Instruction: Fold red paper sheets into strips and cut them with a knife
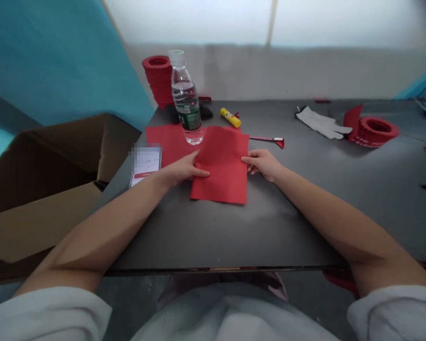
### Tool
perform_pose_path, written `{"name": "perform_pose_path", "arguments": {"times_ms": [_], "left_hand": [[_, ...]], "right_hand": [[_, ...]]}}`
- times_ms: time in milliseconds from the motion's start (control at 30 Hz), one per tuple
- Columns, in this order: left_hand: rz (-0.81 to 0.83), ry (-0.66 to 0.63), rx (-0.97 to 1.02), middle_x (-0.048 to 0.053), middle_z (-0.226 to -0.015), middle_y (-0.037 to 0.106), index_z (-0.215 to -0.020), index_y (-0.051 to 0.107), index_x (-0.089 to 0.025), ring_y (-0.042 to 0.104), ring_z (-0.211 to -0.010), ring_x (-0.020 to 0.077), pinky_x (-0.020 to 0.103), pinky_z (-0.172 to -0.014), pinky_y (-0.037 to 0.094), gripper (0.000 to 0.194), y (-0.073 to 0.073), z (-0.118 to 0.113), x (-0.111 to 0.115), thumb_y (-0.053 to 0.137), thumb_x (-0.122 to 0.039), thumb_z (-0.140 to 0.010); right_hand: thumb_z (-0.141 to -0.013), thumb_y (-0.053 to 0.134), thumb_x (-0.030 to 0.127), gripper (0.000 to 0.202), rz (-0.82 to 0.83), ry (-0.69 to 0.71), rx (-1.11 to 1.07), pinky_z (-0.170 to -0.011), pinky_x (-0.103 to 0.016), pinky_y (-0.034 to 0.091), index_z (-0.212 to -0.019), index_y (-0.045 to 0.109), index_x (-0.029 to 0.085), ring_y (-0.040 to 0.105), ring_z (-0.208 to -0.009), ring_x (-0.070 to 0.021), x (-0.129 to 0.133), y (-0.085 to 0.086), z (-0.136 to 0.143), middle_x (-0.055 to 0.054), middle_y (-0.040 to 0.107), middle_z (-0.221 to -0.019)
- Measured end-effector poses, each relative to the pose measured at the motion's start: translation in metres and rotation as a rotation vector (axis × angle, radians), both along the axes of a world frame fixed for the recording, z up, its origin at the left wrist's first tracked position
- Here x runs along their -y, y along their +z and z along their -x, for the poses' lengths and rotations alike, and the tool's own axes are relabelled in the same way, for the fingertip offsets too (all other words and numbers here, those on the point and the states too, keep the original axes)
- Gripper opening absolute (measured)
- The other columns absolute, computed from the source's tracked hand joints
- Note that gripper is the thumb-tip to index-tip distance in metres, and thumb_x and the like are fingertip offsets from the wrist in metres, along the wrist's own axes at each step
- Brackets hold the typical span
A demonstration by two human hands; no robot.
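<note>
The right hand (264,163) pinches the right side of the red paper (222,166) with thumb and finger. The left hand (180,169) holds the other side: its thumb lies on top, and some fingertips are hidden. The paper is left of the middle of the bench (216,237), away from the front edge. This step looks like holding the paper straight; the next move seems to call for soft, steady fingers. Farther out, a bottle (187,99) stands on another red sheet (173,151) near the back left corner. A phone (154,161) lies by the left edge, and a yellow tube (230,117) near the back edge.
</note>
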State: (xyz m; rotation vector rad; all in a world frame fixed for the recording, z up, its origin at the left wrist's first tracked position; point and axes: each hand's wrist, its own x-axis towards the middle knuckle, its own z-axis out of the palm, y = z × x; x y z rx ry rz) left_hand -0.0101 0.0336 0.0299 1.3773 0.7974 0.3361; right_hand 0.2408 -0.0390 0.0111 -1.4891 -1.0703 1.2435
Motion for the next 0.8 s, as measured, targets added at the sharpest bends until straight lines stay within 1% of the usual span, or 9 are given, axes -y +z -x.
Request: {"name": "perform_pose_path", "arguments": {"times_ms": [167,333,400,467,533,667,733,800], "left_hand": [[-0.022,0.020,0.054,0.012,-0.135,0.050,-0.136,0.039,-0.026,0.052,-0.120,0.0295,0.036,-0.092,0.052,0.086,-0.0016,0.0004,0.0071,0.079,-0.015,-0.061],[-0.077,0.003,0.080,0.010,-0.141,0.044,-0.138,0.037,-0.026,0.047,-0.125,0.0276,0.033,-0.096,0.049,0.087,-0.0037,0.0006,0.0071,0.078,-0.015,-0.062],[-0.085,0.022,0.070,0.010,-0.143,0.040,-0.143,0.027,-0.030,0.047,-0.125,0.0275,0.033,-0.096,0.048,0.098,-0.0058,0.0014,0.0053,0.079,-0.015,-0.061],[-0.080,0.060,0.039,0.010,-0.144,0.039,-0.147,0.014,-0.033,0.048,-0.124,0.0278,0.035,-0.096,0.049,0.111,-0.0079,0.0021,0.0036,0.080,-0.013,-0.059],[-0.085,0.074,0.025,0.009,-0.145,0.037,-0.147,0.007,-0.034,0.047,-0.125,0.0277,0.035,-0.096,0.048,0.118,-0.0091,0.0022,0.0027,0.080,-0.012,-0.058],[-0.142,0.007,0.078,0.007,-0.149,0.029,-0.147,0.012,-0.032,0.038,-0.132,0.0256,0.032,-0.101,0.043,0.114,-0.0074,0.0012,0.0027,0.080,-0.014,-0.058],[-0.160,-0.022,0.082,0.008,-0.150,0.028,-0.147,0.012,-0.031,0.036,-0.133,0.0255,0.033,-0.104,0.040,0.113,-0.0059,0.0009,0.0027,0.080,-0.014,-0.058],[-0.180,-0.024,0.066,0.008,-0.150,0.028,-0.147,0.012,-0.030,0.034,-0.134,0.0256,0.034,-0.106,0.037,0.113,-0.0047,0.0008,0.0027,0.079,-0.014,-0.058]], "right_hand": [[-0.076,0.068,0.022,0.018,-0.032,-0.004,0.058,-0.037,-0.015,0.040,-0.063,0.056,0.016,0.050,-0.043,-0.0068,0.0011,-0.0012,0.0015,0.003,0.051,-0.048],[-0.077,0.066,0.021,0.018,-0.061,0.014,0.074,-0.038,-0.015,0.042,-0.063,0.056,0.017,0.051,-0.044,-0.0068,0.0019,-0.0014,0.0012,0.002,0.053,-0.051],[-0.077,0.067,0.022,0.019,-0.056,0.018,0.086,-0.039,-0.015,0.042,-0.063,0.056,0.017,0.052,-0.045,-0.0070,0.0020,-0.0010,0.0012,0.002,0.054,-0.051],[-0.076,0.068,0.024,0.020,-0.051,0.015,0.094,-0.039,-0.016,0.042,-0.063,0.056,0.017,0.052,-0.044,-0.0070,0.0020,-0.0010,0.0013,0.002,0.054,-0.051],[-0.076,0.068,0.024,0.020,-0.056,0.015,0.096,-0.039,-0.016,0.043,-0.063,0.056,0.017,0.052,-0.044,-0.0071,0.0019,-0.0017,0.0013,0.002,0.054,-0.051],[-0.077,0.067,0.024,0.020,-0.071,0.041,0.108,-0.039,-0.017,0.043,-0.063,0.054,0.017,0.052,-0.045,-0.0077,0.0022,-0.0036,0.0003,0.002,0.054,-0.052],[-0.077,0.066,0.023,0.020,-0.072,0.063,0.109,-0.039,-0.017,0.043,-0.063,0.054,0.017,0.053,-0.046,-0.0077,0.0025,-0.0039,-0.0001,0.002,0.054,-0.052],[-0.078,0.065,0.022,0.019,-0.069,0.065,0.114,-0.039,-0.016,0.043,-0.063,0.053,0.017,0.052,-0.046,-0.0075,0.0029,-0.0037,-0.0002,0.002,0.054,-0.052]]}}
